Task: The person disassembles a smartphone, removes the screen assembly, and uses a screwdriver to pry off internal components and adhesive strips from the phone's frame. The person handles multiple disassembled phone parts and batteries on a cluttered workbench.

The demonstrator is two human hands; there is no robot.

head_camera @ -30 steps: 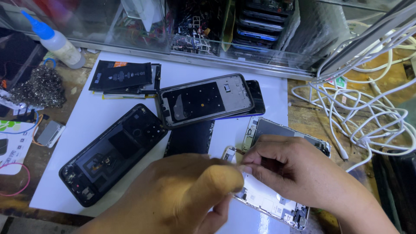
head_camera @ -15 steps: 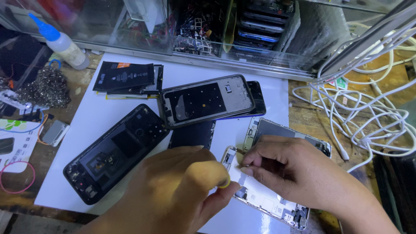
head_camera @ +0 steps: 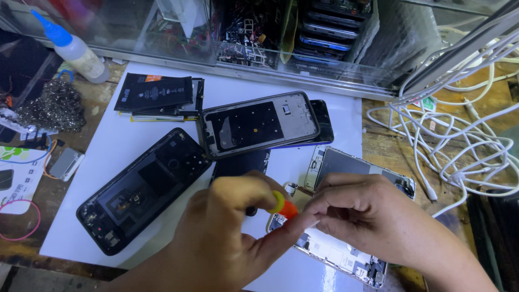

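White sheeting [head_camera: 135, 146] covers the bench. At seven o'clock a stripped black phone [head_camera: 143, 189] is laid open; the silver phone [head_camera: 346, 205] at five remains opened, unfinished. Both hands, left [head_camera: 227, 232] and right [head_camera: 367, 216], are pinched closed around a small orange-tipped tool [head_camera: 285, 207].
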